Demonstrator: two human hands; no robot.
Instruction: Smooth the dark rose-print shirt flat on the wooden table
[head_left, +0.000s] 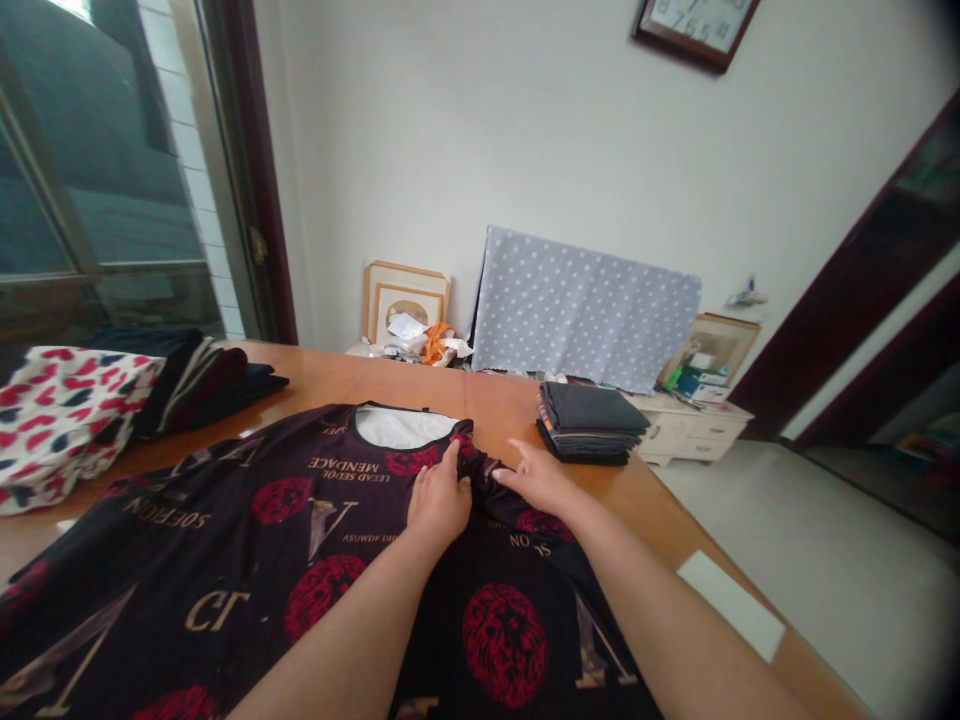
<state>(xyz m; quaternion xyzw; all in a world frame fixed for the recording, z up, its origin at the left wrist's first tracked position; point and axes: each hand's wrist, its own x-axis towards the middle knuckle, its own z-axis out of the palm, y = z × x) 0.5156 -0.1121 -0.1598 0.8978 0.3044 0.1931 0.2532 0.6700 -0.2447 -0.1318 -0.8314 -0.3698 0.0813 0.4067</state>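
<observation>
A dark printed shirt [247,560] with red lion-head medallions and gold lettering lies spread over the table, its round collar at the far side and a pale lining showing inside. My left hand [441,495] rests on the shirt just below the right side of the collar, index finger stretched forward and fingers apart. Beside it, my right hand [538,480] is at the shoulder fabric, which bunches by its thumb. Its index finger points out, while its other fingers are mostly hidden and seem closed on the cloth.
A folded stack of dark clothes [592,420] stands beyond my right hand. More clothes [202,385] and a heart-print cloth [75,420] lie at the left. A pale rectangular sheet [731,603] is near the table's right edge. A dotted cloth [585,305] drapes something behind.
</observation>
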